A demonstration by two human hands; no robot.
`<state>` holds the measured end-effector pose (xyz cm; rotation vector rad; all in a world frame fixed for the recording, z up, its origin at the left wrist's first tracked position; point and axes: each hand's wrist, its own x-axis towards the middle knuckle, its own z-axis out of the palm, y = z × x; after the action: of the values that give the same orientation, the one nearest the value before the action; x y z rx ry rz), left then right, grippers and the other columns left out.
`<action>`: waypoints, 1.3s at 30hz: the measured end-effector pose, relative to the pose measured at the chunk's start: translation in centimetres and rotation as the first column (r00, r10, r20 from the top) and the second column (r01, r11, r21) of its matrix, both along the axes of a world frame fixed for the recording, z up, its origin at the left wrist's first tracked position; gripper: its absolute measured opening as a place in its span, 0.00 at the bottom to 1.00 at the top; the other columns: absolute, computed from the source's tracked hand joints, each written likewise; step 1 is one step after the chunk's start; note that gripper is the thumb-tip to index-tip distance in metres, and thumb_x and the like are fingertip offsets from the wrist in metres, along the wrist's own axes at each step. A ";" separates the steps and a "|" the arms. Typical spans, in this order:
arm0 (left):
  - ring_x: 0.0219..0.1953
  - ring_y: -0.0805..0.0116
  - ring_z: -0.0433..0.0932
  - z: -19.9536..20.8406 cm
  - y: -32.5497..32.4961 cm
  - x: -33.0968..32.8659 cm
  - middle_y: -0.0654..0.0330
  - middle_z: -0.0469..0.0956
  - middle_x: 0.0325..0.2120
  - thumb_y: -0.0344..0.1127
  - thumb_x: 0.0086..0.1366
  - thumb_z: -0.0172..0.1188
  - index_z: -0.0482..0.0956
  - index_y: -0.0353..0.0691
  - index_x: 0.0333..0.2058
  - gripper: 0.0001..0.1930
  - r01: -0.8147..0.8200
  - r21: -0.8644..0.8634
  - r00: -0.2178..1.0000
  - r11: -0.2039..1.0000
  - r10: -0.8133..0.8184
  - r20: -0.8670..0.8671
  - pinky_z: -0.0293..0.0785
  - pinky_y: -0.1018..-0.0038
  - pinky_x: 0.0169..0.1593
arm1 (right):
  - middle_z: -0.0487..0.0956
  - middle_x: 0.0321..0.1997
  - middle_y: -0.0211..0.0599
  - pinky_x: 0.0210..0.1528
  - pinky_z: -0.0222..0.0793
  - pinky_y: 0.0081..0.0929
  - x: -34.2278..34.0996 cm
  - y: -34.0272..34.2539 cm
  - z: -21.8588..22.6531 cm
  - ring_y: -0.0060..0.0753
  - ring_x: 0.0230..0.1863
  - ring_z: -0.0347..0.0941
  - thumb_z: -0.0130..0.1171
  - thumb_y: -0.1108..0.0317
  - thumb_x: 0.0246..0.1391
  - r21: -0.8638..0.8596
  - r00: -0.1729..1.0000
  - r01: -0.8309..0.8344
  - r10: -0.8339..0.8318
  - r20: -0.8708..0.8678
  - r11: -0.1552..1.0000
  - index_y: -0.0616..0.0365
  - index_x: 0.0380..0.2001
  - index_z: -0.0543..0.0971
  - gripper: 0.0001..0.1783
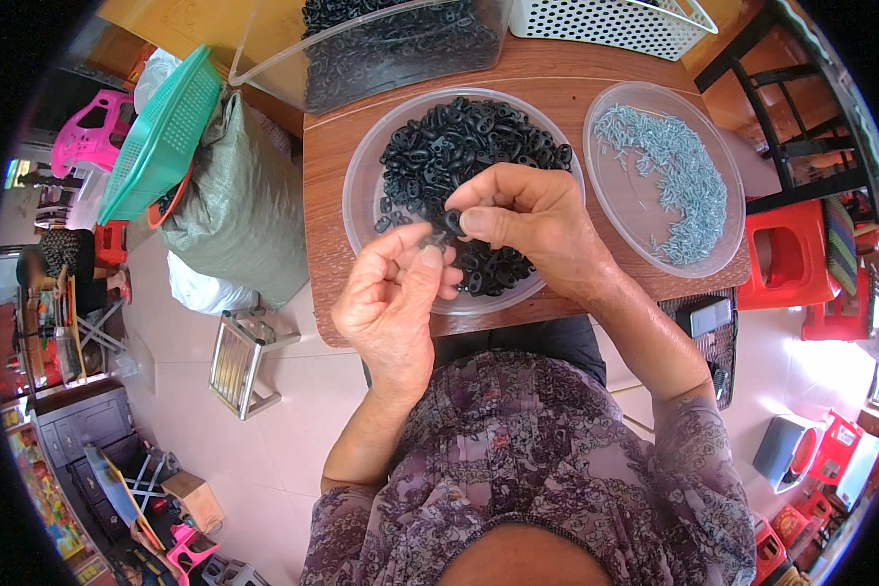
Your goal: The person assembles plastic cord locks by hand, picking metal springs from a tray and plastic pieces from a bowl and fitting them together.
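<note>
right hand (527, 220) pinching small black ring part (452, 223) over clear dish of black parts (361, 186), left hand (396, 293) fingertips closed on small grey piece (432, 237) just beside it, second clear dish of pale screws (669, 181) right, white perforated basket (606, 20) behind, green basket (161, 132) on grey sack (239, 210) left

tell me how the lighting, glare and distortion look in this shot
Head view: even daylight, the hands and the black parts sharp; the floor at lower right is blown out by glare; fisheye bends the table edge and darkens the corners; the shelves at far left are small and soft.

Bright daylight, sharp centre, fisheye-bent dark rim.
</note>
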<state>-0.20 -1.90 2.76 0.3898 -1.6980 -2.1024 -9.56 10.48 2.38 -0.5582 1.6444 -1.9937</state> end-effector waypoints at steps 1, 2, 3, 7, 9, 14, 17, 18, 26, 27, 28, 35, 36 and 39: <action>0.23 0.75 0.75 0.0 0.1 0.0 0.56 0.76 0.26 0.24 0.57 0.56 0.71 0.29 0.40 0.11 0.000 0.002 1.000 1.000 0.000 0.003 0.71 0.84 0.27 | 0.76 0.30 0.30 0.35 0.67 0.15 0.0 0.0 -0.1 0.17 0.32 0.71 0.55 0.75 0.48 0.005 1.000 -0.010 0.010 -0.003 1.000 0.66 0.34 0.76 0.08; 0.23 0.75 0.74 0.0 0.2 0.0 0.57 0.76 0.25 0.24 0.57 0.56 0.71 0.29 0.40 0.11 -0.001 0.003 1.000 1.000 0.001 0.007 0.71 0.84 0.27 | 0.76 0.30 0.30 0.35 0.67 0.15 0.0 0.0 -0.3 0.17 0.32 0.71 0.55 0.75 0.48 0.004 1.000 -0.010 0.010 -0.003 1.000 0.66 0.34 0.76 0.08; 0.23 0.75 0.74 0.0 0.2 -0.1 0.57 0.76 0.25 0.24 0.57 0.56 0.71 0.29 0.40 0.11 -0.002 0.002 1.000 1.000 0.002 0.007 0.71 0.84 0.27 | 0.76 0.30 0.31 0.35 0.67 0.15 0.0 -0.1 -0.4 0.17 0.31 0.71 0.55 0.75 0.48 -0.019 1.000 -0.008 0.008 -0.006 1.000 0.66 0.34 0.76 0.08; 0.23 0.76 0.75 -0.2 0.2 0.0 0.57 0.76 0.25 0.23 0.56 0.55 0.72 0.29 0.39 0.11 -0.014 -0.012 1.000 1.000 0.014 0.026 0.71 0.85 0.27 | 0.76 0.29 0.31 0.35 0.69 0.16 0.3 -0.3 -0.3 0.18 0.31 0.72 0.54 0.76 0.48 -0.065 1.000 -0.007 0.009 0.030 0.998 0.66 0.34 0.76 0.08; 0.23 0.76 0.75 -0.2 0.2 0.0 0.57 0.76 0.25 0.23 0.56 0.55 0.72 0.30 0.39 0.10 -0.016 -0.014 0.999 1.000 0.017 0.035 0.71 0.85 0.26 | 0.76 0.29 0.31 0.35 0.68 0.16 0.3 -0.4 -0.2 0.18 0.31 0.71 0.54 0.76 0.48 -0.066 1.000 -0.004 0.006 0.022 0.998 0.66 0.34 0.76 0.08; 0.23 0.78 0.74 -0.2 0.5 -0.1 0.58 0.76 0.25 0.22 0.56 0.55 0.72 0.30 0.38 0.10 -0.040 -0.040 0.999 0.998 0.041 0.026 0.71 0.85 0.26 | 0.77 0.26 0.33 0.30 0.68 0.16 0.7 -0.6 0.2 0.18 0.28 0.72 0.55 0.77 0.46 -0.024 0.993 0.066 -0.068 -0.094 0.998 0.69 0.29 0.75 0.06; 0.23 0.78 0.74 -0.3 0.6 -0.2 0.59 0.76 0.25 0.21 0.56 0.55 0.72 0.29 0.38 0.10 -0.057 -0.011 0.998 0.998 0.057 -0.006 0.72 0.85 0.26 | 0.77 0.26 0.34 0.31 0.68 0.17 1.1 -0.8 -0.2 0.19 0.28 0.71 0.55 0.77 0.46 -0.001 0.978 0.110 -0.109 -0.178 0.994 0.68 0.29 0.75 0.06; 0.23 0.78 0.74 -0.4 0.6 -0.2 0.59 0.76 0.25 0.21 0.56 0.55 0.72 0.29 0.38 0.10 -0.059 -0.012 0.998 0.998 0.059 -0.007 0.72 0.85 0.26 | 0.76 0.26 0.34 0.31 0.67 0.18 1.3 -0.9 -0.3 0.19 0.29 0.71 0.55 0.77 0.45 0.006 0.971 0.129 -0.125 -0.204 0.992 0.67 0.29 0.76 0.05; 0.22 0.77 0.74 -0.6 0.7 -0.5 0.59 0.75 0.24 0.21 0.57 0.54 0.70 0.28 0.39 0.11 -0.044 0.060 0.999 0.997 0.044 -0.008 0.72 0.84 0.27 | 0.73 0.26 0.31 0.32 0.63 0.17 1.8 -1.0 -0.9 0.18 0.29 0.67 0.55 0.79 0.46 0.028 0.905 0.214 -0.188 -0.383 0.976 0.65 0.31 0.77 0.07; 0.22 0.77 0.74 -0.6 0.7 -0.5 0.59 0.75 0.24 0.21 0.57 0.54 0.70 0.28 0.39 0.11 -0.041 0.059 0.999 0.997 0.041 -0.007 0.72 0.84 0.27 | 0.73 0.25 0.34 0.32 0.64 0.21 1.8 -1.2 -1.0 0.24 0.29 0.68 0.54 0.79 0.45 0.014 0.896 0.231 -0.207 -0.392 0.973 0.65 0.29 0.76 0.06; 0.22 0.76 0.74 -0.6 0.8 -0.6 0.59 0.75 0.24 0.21 0.57 0.54 0.69 0.28 0.39 0.11 -0.042 0.075 0.999 0.996 0.043 -0.008 0.72 0.83 0.27 | 0.72 0.24 0.37 0.33 0.65 0.24 1.9 -1.3 -1.1 0.29 0.29 0.69 0.54 0.78 0.44 0.000 0.888 0.248 -0.227 -0.401 0.969 0.64 0.27 0.76 0.04; 0.23 0.76 0.74 -1.1 1.3 -0.8 0.58 0.75 0.24 0.21 0.57 0.53 0.68 0.28 0.40 0.11 -0.053 0.097 0.998 0.994 0.055 -0.022 0.72 0.83 0.27 | 0.73 0.21 0.33 0.21 0.65 0.17 2.6 -1.7 -0.8 0.18 0.21 0.67 0.52 0.79 0.47 -0.096 0.967 0.253 -0.253 0.018 0.963 0.67 0.28 0.74 0.03; 0.23 0.76 0.74 -1.1 1.3 -0.8 0.58 0.75 0.24 0.21 0.57 0.53 0.68 0.28 0.40 0.11 -0.051 0.096 0.998 0.994 0.054 -0.022 0.72 0.83 0.27 | 0.72 0.21 0.32 0.19 0.64 0.16 2.5 -1.8 -1.0 0.16 0.19 0.66 0.52 0.79 0.48 -0.117 0.963 0.270 -0.270 0.016 0.956 0.67 0.28 0.73 0.02; 0.23 0.76 0.74 -1.2 1.3 -0.7 0.58 0.75 0.24 0.21 0.57 0.53 0.68 0.28 0.40 0.11 -0.042 0.078 0.999 0.996 0.043 -0.015 0.72 0.83 0.28 | 0.72 0.21 0.31 0.16 0.63 0.14 2.8 -1.8 -0.9 0.14 0.18 0.65 0.52 0.79 0.49 -0.149 0.957 0.288 -0.281 0.067 0.946 0.67 0.28 0.73 0.02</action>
<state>-0.92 -0.63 1.60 0.4264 -1.5882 -2.1397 -6.80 8.72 1.50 -0.3420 1.6250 -2.3427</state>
